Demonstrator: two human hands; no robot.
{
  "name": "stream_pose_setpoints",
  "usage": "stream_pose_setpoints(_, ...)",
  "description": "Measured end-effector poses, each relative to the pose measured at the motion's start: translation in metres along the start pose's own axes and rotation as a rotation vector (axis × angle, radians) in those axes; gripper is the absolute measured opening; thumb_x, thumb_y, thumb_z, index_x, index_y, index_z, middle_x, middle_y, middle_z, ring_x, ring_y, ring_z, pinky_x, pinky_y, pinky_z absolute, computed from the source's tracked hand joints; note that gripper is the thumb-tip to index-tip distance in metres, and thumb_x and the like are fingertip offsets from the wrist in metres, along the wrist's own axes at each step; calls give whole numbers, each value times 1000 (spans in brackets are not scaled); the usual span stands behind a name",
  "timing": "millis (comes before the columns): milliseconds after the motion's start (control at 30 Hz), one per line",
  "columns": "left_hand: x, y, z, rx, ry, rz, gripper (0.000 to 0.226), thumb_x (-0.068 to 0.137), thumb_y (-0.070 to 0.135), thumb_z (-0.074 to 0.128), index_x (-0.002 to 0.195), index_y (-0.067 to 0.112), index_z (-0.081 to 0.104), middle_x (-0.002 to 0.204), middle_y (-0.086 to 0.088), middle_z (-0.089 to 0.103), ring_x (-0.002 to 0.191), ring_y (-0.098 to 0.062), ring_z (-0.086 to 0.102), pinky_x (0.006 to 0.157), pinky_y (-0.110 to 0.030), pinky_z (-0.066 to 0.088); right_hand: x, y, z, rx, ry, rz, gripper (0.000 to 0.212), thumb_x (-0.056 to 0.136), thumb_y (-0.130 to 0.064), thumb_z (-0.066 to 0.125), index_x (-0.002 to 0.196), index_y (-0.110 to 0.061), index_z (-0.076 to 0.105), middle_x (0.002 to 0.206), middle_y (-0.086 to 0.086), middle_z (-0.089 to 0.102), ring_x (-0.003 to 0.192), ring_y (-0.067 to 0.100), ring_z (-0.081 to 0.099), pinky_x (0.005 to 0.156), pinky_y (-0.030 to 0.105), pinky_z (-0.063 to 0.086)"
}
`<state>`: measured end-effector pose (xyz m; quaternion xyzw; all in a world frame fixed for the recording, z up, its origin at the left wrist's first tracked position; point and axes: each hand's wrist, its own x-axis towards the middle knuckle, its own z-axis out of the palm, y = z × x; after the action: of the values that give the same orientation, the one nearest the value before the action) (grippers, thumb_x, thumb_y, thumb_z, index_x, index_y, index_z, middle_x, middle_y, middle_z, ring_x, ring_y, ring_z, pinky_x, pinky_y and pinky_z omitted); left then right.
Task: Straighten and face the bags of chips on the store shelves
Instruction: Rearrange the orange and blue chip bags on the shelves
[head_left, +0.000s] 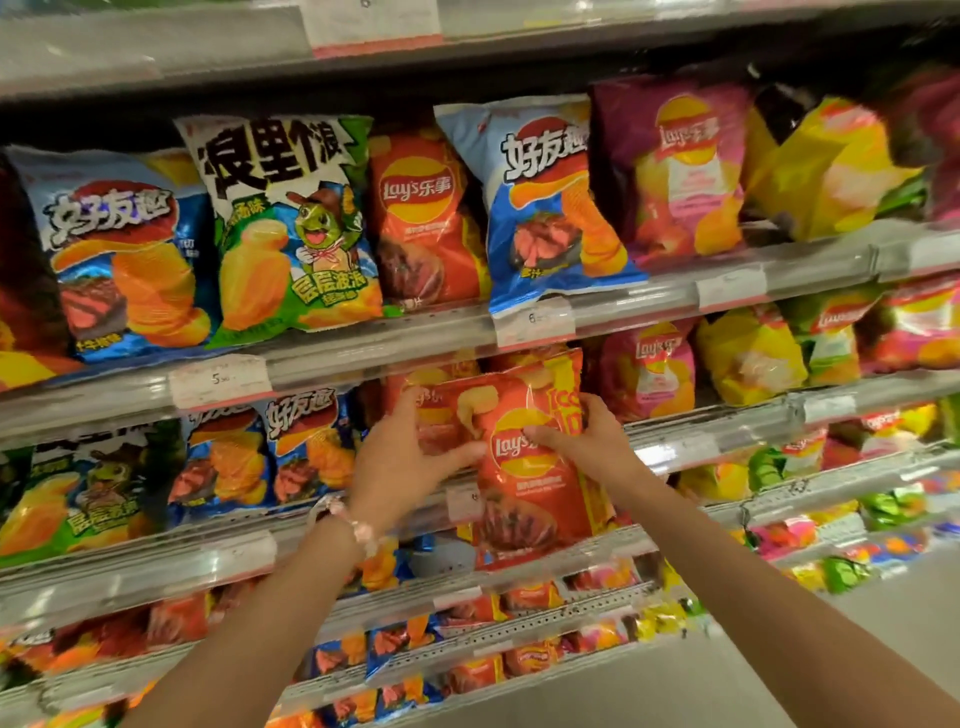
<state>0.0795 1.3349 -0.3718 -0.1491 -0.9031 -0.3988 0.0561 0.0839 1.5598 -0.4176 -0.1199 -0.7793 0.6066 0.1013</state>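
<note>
while both hands grip red lay's bag (524, 467), shelf (363, 358) above holds upright chip bags.

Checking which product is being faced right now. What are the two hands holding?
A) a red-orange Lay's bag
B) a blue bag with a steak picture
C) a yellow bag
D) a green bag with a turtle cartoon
A: the left hand and right hand both grip the red-orange Lay's bag, in front of the second shelf.

Glossy plastic chip bag (524, 467)
</note>
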Motion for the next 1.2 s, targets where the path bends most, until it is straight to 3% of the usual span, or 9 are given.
stream_pose_setpoints(100, 14, 26, 0, 362, 247, 328, 67, 73, 43, 76, 129, 15, 51, 120, -7, 58, 110, -28, 55, 90, -42, 49, 22, -1, -21, 33, 36, -43, 80, 65, -37, 85, 128, -18, 38, 97, -11, 59, 86, 7, 61, 75, 29, 52)
stream_pose_setpoints(233, 37, 56, 0, 705, 435, 557, 63, 60, 18, 86, 115, 2, 60, 109, -21, 58, 100, -41, 57, 84, -50, 46, 54, -6, -33, 60, 66, -95, 74, 67, -36, 84, 121, -18, 37, 101, -5, 62, 94, 15, 63, 83, 36, 54)
stream_pose_setpoints(367, 58, 66, 4, 855, 411, 468, 85, 57, 21, 89, 131, 4, 52, 127, -26, 51, 118, -44, 49, 97, -56, 39, 76, -12, -33, 51, 81, -175, 87, 68, -38, 83, 137, -12, 35, 119, -4, 56, 110, 15, 53, 98, 37, 46)
stream_pose_setpoints(467, 65, 64, 6, 930, 308, 330, 91, 67, 26, 84, 144, 10, 38, 140, -23, 42, 130, -40, 39, 106, -52, 30, 89, -14, -30, 69, 103, -210, 74, 71, -30, 82, 131, -9, 45, 124, 7, 60, 116, 22, 55, 100, 42, 45)
stream_pose_setpoints(600, 68, 58, 10, 984, 375, 385, 80, 57, 3, 85, 132, 4, 55, 124, -28, 57, 110, -42, 57, 96, -54, 42, 106, -9, -27, 57, 84, -209, 67, 74, -24, 80, 129, -5, 48, 125, 14, 58, 119, 28, 53, 102, 46, 44)
stream_pose_setpoints(900, 74, 52, 18, 951, 484, 429, 75, 47, -14, 78, 119, 1, 64, 110, -29, 63, 97, -44, 62, 89, -58, 47, 114, 15, -26, -28, -4, -134, 99, 76, -39, 76, 148, -7, 17, 123, 10, 58, 114, 26, 56, 85, 29, 45)
stream_pose_setpoints(1000, 75, 52, 19, 928, 502, 420, 73, 48, -16, 78, 117, 0, 65, 109, -30, 63, 96, -45, 62, 88, -59, 46, 101, 21, -28, -48, -69, -206, 113, 63, -31, 87, 146, -11, 13, 123, 1, 52, 113, 14, 51, 93, 26, 41)
stream_pose_setpoints(1100, 74, 52, 20, 911, 502, 419, 72, 47, -16, 78, 116, 0, 65, 108, -31, 63, 96, -46, 62, 88, -61, 45, 90, 35, -26, -149, -8, -291, 119, 58, -21, 90, 148, -14, 12, 134, 10, 40, 126, 23, 43, 105, 37, 39)
stream_pose_setpoints(1200, 73, 51, 19, 902, 485, 412, 73, 46, -17, 78, 116, -1, 65, 109, -31, 63, 97, -47, 62, 88, -61, 45, 83, 42, -20, -250, 27, -314, 115, 66, -22, 86, 151, -19, 8, 140, 12, 32, 130, 26, 38, 106, 39, 36)
